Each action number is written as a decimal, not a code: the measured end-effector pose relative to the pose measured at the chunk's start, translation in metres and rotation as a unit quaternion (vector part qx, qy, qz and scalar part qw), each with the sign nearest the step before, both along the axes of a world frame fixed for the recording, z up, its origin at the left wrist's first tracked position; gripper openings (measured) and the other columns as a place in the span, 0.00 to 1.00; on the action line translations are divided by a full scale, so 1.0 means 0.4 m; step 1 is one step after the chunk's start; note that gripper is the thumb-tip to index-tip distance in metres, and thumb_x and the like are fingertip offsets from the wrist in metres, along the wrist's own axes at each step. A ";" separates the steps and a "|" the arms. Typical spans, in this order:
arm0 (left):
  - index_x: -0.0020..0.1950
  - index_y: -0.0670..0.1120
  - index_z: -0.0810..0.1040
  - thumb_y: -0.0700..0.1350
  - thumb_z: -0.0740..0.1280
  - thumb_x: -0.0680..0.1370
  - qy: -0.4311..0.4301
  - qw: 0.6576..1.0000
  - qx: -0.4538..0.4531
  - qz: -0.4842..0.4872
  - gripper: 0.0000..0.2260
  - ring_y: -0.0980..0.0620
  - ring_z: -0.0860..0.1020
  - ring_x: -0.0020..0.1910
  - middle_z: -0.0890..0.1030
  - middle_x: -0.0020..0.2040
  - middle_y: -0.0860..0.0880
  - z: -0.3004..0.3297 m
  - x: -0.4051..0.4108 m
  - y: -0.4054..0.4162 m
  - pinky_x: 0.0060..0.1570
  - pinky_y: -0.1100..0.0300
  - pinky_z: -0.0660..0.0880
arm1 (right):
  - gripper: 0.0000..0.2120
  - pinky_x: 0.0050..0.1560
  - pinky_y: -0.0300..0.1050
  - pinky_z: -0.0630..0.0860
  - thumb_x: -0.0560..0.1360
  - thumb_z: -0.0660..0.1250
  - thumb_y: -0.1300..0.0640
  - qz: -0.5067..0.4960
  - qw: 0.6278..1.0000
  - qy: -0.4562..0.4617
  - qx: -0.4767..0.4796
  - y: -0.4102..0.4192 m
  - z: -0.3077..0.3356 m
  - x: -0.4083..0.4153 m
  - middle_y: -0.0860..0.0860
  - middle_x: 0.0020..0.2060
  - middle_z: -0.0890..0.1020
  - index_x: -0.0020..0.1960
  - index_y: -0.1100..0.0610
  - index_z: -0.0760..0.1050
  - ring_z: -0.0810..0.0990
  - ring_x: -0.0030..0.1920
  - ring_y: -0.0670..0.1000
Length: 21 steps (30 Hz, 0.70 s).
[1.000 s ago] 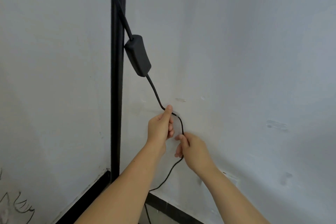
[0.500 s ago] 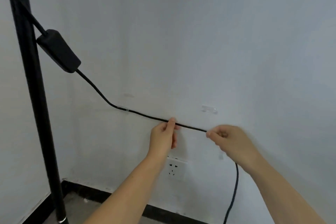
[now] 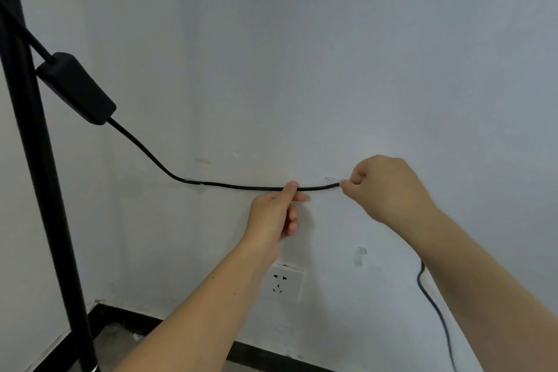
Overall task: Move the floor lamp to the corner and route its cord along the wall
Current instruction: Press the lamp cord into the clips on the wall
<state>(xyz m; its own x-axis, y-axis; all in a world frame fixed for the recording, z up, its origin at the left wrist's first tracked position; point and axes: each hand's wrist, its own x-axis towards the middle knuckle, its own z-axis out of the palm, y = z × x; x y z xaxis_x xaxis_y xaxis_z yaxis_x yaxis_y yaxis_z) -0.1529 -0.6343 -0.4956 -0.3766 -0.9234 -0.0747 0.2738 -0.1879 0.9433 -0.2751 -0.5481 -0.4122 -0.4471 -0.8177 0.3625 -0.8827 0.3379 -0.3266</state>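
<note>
The black pole of the floor lamp (image 3: pixel 39 190) stands at the far left, near the room's corner. Its thin black cord (image 3: pixel 241 187) leaves the inline switch box (image 3: pixel 77 89), drops to a clear wall clip (image 3: pixel 196 184), then runs level along the white wall. My left hand (image 3: pixel 274 217) pinches the cord between thumb and forefinger. My right hand (image 3: pixel 389 187) pinches it farther right, right beside a second clear clip (image 3: pixel 332 180). Past that hand the cord hangs down behind my right forearm.
A white wall socket (image 3: pixel 283 282) sits below my left hand. A third clear clip (image 3: pixel 360 254) is stuck to the wall lower right. A black skirting board (image 3: pixel 126 315) runs along the floor. The hanging cord (image 3: pixel 437 311) trails toward the bottom right.
My right hand has slid right and up along the cord to the second clip. The cord between clip and hands now lies nearly level. The view shifted slightly.
</note>
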 end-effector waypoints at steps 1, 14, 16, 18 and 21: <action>0.35 0.45 0.81 0.51 0.66 0.76 -0.001 1.000 0.000 0.001 0.14 0.53 0.64 0.17 0.68 0.18 0.53 -0.001 -0.001 0.000 0.21 0.66 0.65 | 0.14 0.26 0.41 0.59 0.71 0.65 0.58 -0.001 1.000 0.017 0.017 -0.003 0.005 0.004 0.53 0.25 0.68 0.30 0.57 0.64 0.64 0.27 0.54; 0.41 0.43 0.81 0.48 0.64 0.78 0.087 0.995 0.037 0.001 0.12 0.57 0.65 0.17 0.69 0.19 0.54 -0.009 -0.008 0.002 0.19 0.68 0.64 | 0.14 0.30 0.44 0.77 0.77 0.64 0.51 0.024 0.974 -0.209 -0.082 0.038 -0.092 -0.051 0.50 0.23 0.79 0.38 0.57 0.80 0.76 0.20 0.46; 0.41 0.43 0.81 0.49 0.64 0.78 0.079 0.996 0.027 0.000 0.12 0.57 0.65 0.17 0.69 0.19 0.54 -0.006 -0.006 0.003 0.19 0.68 0.64 | 0.13 0.32 0.43 0.77 0.79 0.60 0.56 0.058 0.929 -0.344 -0.120 0.046 -0.159 -0.048 0.48 0.24 0.79 0.42 0.57 0.81 0.77 0.22 0.45; 0.40 0.43 0.81 0.49 0.64 0.78 0.073 0.997 0.013 0.003 0.12 0.56 0.65 0.17 0.69 0.19 0.54 -0.006 -0.006 0.006 0.20 0.68 0.65 | 0.15 0.36 0.40 0.79 0.81 0.55 0.60 0.088 0.888 -0.426 -0.149 0.048 -0.226 -0.034 0.49 0.27 0.80 0.43 0.57 0.79 0.79 0.26 0.45; 0.37 0.46 0.82 0.50 0.64 0.78 0.047 0.998 -0.050 -0.001 0.13 0.56 0.66 0.19 0.69 0.20 0.54 -0.024 -0.006 0.018 0.21 0.67 0.65 | 0.17 0.40 0.40 0.81 0.82 0.53 0.60 0.114 0.840 -0.516 -0.124 0.075 -0.329 -0.013 0.50 0.30 0.80 0.43 0.57 0.79 0.80 0.33 0.48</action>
<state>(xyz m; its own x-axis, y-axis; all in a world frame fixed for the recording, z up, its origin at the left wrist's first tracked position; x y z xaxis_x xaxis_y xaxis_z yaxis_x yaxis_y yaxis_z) -0.1552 -0.6272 -0.5052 -0.3792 -0.9238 0.0529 0.3610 -0.0950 0.9277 -0.2803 -0.5180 -0.5438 -0.4702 -0.8811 0.0501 -0.1177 0.0063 -0.9930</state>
